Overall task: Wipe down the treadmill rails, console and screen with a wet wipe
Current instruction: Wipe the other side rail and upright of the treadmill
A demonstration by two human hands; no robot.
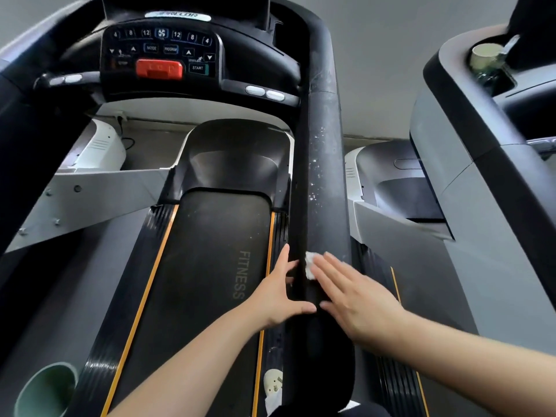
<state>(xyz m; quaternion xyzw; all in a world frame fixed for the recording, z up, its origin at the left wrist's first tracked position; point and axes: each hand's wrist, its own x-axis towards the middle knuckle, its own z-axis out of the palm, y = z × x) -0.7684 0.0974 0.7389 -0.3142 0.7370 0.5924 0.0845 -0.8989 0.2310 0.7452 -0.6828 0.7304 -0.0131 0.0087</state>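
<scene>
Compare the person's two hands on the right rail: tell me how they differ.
1. The right hand lies flat on top of the right rail with straight fingers pressing the white wet wipe; the left hand touches no wipe.
2. The left hand sits at the rail's inner side, thumb spread towards the rail; the right hand covers its upper face.

Both are open, with straight fingers, side by side at the rail's near end.
</scene>
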